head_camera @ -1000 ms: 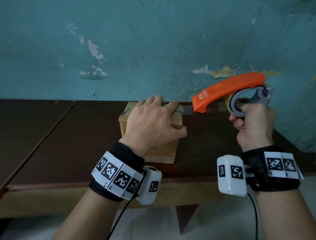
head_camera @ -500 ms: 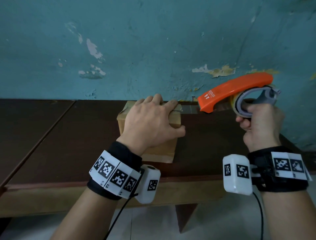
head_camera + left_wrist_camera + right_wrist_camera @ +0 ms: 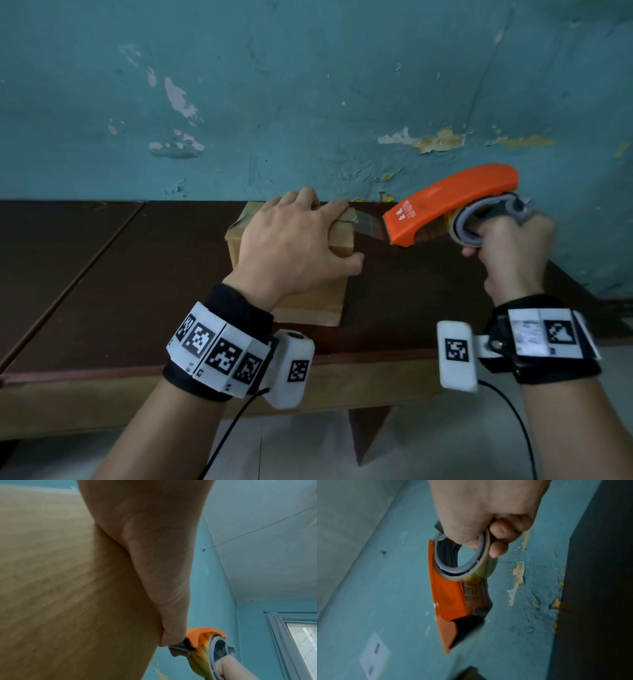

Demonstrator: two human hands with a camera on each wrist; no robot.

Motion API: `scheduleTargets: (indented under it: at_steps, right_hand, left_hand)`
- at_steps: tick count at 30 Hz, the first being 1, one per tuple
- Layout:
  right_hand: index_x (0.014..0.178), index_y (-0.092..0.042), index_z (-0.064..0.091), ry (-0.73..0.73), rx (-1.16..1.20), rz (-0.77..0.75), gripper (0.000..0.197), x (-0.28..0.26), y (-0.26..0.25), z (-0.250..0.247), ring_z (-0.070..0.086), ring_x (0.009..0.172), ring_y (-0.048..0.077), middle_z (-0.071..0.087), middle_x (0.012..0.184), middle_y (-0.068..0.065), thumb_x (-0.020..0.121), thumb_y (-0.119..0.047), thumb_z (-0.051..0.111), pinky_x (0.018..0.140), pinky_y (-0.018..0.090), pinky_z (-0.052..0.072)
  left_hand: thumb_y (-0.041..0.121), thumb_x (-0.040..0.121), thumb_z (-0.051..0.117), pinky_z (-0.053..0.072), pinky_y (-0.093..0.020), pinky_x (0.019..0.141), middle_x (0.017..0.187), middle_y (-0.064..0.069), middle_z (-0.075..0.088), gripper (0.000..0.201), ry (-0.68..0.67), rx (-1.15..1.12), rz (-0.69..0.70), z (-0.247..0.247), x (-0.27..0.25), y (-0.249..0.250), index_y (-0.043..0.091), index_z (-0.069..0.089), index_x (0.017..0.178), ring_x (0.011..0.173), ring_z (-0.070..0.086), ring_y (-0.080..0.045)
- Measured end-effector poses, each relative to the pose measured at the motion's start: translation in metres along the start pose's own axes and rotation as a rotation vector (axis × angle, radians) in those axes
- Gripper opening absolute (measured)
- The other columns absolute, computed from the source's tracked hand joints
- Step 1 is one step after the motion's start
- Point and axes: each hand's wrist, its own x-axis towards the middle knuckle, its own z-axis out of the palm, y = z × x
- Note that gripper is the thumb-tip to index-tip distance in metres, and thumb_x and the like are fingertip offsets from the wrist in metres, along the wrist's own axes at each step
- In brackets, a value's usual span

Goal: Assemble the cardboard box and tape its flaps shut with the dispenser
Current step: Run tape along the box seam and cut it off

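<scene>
A small brown cardboard box (image 3: 308,301) stands on the dark wooden table (image 3: 120,274) close to the wall. My left hand (image 3: 291,246) lies flat on its top, fingers stretched over the closed flaps and thumb along the right side. In the left wrist view the thumb (image 3: 154,547) lies against the box (image 3: 60,588). My right hand (image 3: 510,253) grips an orange tape dispenser (image 3: 452,202) by its grey roll, just right of the box, nose down and to the left. A clear tape strip (image 3: 370,226) runs from the box top to the nose. The right wrist view shows the dispenser (image 3: 447,601) and roll (image 3: 488,566).
A peeling teal wall (image 3: 308,102) rises directly behind the table. The table's front edge (image 3: 102,377) is near my wrists, with tiled floor below. A white wall socket (image 3: 373,655) shows in the right wrist view. Bare tabletop stretches to the left of the box.
The dispenser has dropped a little and tipped its nose down beside the box, with the tape still stretched. My left hand has stayed on the box top.
</scene>
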Motion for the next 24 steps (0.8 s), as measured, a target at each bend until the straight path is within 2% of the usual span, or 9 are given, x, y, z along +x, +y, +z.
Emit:
scheduleTargets:
  at_steps: [2, 5, 10, 14, 18, 20, 21, 22, 24]
  right_hand:
    - [0.071, -0.02, 0.07, -0.027, -0.096, -0.027, 0.023, -0.001, 0.006, 0.003, 0.07, 0.052, 0.018, 0.072, 0.072, 0.004, 0.074, 0.001, 0.061, 0.046, 0.03, 0.054]
    - [0.081, -0.016, 0.072, -0.063, -0.225, -0.06, 0.02, -0.005, 0.012, 0.009, 0.072, 0.053, 0.011, 0.074, 0.074, 0.001, 0.08, 0.0, 0.061, 0.054, 0.04, 0.062]
    - [0.074, -0.014, 0.067, -0.04, -0.343, -0.098, 0.011, -0.007, 0.019, 0.02, 0.072, 0.062, 0.024, 0.071, 0.071, 0.004, 0.076, -0.006, 0.06, 0.063, 0.049, 0.063]
    - [0.077, -0.016, 0.067, 0.003, -0.326, -0.128, 0.01, -0.004, 0.024, 0.023, 0.073, 0.068, 0.022, 0.071, 0.075, 0.002, 0.078, -0.008, 0.061, 0.064, 0.049, 0.062]
    - [0.084, -0.013, 0.069, 0.114, -0.173, -0.175, 0.018, 0.003, 0.018, 0.011, 0.073, 0.074, 0.018, 0.073, 0.083, 0.004, 0.073, -0.002, 0.059, 0.067, 0.041, 0.063]
    - [0.084, -0.009, 0.066, 0.117, -0.125, -0.207, 0.018, 0.002, 0.012, 0.007, 0.067, 0.074, 0.007, 0.07, 0.086, 0.004, 0.075, 0.005, 0.058, 0.069, 0.021, 0.058]
    - [0.084, -0.009, 0.064, 0.109, -0.116, -0.224, 0.019, 0.0, 0.01, 0.007, 0.063, 0.072, 0.002, 0.068, 0.085, 0.003, 0.076, 0.007, 0.058, 0.065, 0.01, 0.051]
    - [0.084, -0.011, 0.063, 0.103, -0.11, -0.237, 0.021, -0.002, 0.01, 0.007, 0.061, 0.071, 0.0, 0.066, 0.083, 0.002, 0.076, 0.008, 0.058, 0.061, 0.005, 0.046]
    - [0.084, -0.014, 0.062, 0.088, -0.109, -0.252, 0.025, -0.005, 0.011, 0.011, 0.064, 0.073, 0.006, 0.063, 0.079, -0.004, 0.074, 0.008, 0.057, 0.063, 0.009, 0.048]
  left_hand:
    - [0.086, 0.084, 0.045, 0.041, -0.038, 0.104, 0.13, -0.001, 0.057, 0.086, -0.008, 0.004, 0.002, 0.0, 0.0, 0.0, 0.041, 0.038, 0.156, 0.124, 0.056, -0.023]
    - [0.092, 0.08, 0.046, 0.041, -0.039, 0.107, 0.134, 0.0, 0.056, 0.094, -0.024, 0.017, 0.0, -0.001, 0.0, -0.001, 0.041, 0.035, 0.158, 0.127, 0.054, -0.023]
    - [0.1, 0.066, 0.051, 0.039, -0.04, 0.111, 0.14, 0.0, 0.052, 0.116, -0.084, 0.035, 0.006, -0.004, 0.0, -0.001, 0.04, 0.027, 0.162, 0.132, 0.051, -0.024]
    - [0.099, 0.066, 0.054, 0.039, -0.041, 0.112, 0.14, -0.001, 0.052, 0.114, -0.072, 0.04, -0.005, -0.002, 0.0, -0.001, 0.04, 0.029, 0.161, 0.132, 0.051, -0.024]
    - [0.098, 0.067, 0.055, 0.04, -0.04, 0.111, 0.137, -0.001, 0.054, 0.112, -0.054, 0.037, -0.014, -0.002, 0.001, -0.001, 0.04, 0.032, 0.159, 0.13, 0.053, -0.025]
    - [0.098, 0.067, 0.056, 0.04, -0.041, 0.111, 0.137, -0.002, 0.054, 0.112, -0.058, 0.036, -0.014, -0.002, 0.001, -0.001, 0.04, 0.03, 0.16, 0.13, 0.053, -0.025]
    - [0.097, 0.068, 0.056, 0.04, -0.041, 0.111, 0.138, -0.002, 0.054, 0.112, -0.061, 0.039, -0.014, -0.002, 0.001, 0.0, 0.04, 0.03, 0.16, 0.13, 0.053, -0.025]
    - [0.097, 0.068, 0.055, 0.04, -0.041, 0.112, 0.138, -0.002, 0.053, 0.112, -0.064, 0.04, -0.014, -0.002, 0.002, 0.0, 0.04, 0.029, 0.16, 0.13, 0.052, -0.025]
    - [0.097, 0.068, 0.055, 0.04, -0.041, 0.112, 0.139, -0.002, 0.053, 0.112, -0.07, 0.04, -0.015, -0.002, 0.002, 0.0, 0.041, 0.029, 0.16, 0.131, 0.052, -0.025]
